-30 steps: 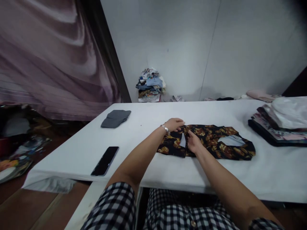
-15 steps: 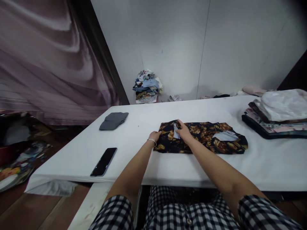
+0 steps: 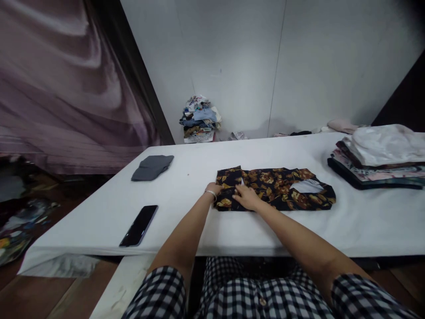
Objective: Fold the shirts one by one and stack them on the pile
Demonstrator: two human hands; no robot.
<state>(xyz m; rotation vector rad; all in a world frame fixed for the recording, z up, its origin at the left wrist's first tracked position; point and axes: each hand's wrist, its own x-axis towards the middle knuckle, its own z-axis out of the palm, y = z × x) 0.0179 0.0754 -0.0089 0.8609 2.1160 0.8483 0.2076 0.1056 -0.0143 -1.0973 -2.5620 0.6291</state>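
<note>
A dark garment with a gold and brown flower print lies folded into a long strip on the white table. My right hand lies on its left end, fingers stretched flat on the cloth. My left hand, with a silver bracelet at the wrist, sits at the strip's left edge; its fingers are tucked against the cloth and mostly hidden. A pale patch shows on the garment's right part.
A black phone lies near the table's front left edge. A folded grey cloth sits at the back left. A stack of folded clothes stands at the right. A heap of clothes lies on the floor by the wall.
My left hand came from the garment's top edge down to its left edge. My right hand slid toward me along the left end, and the small white gap there has nearly closed.
</note>
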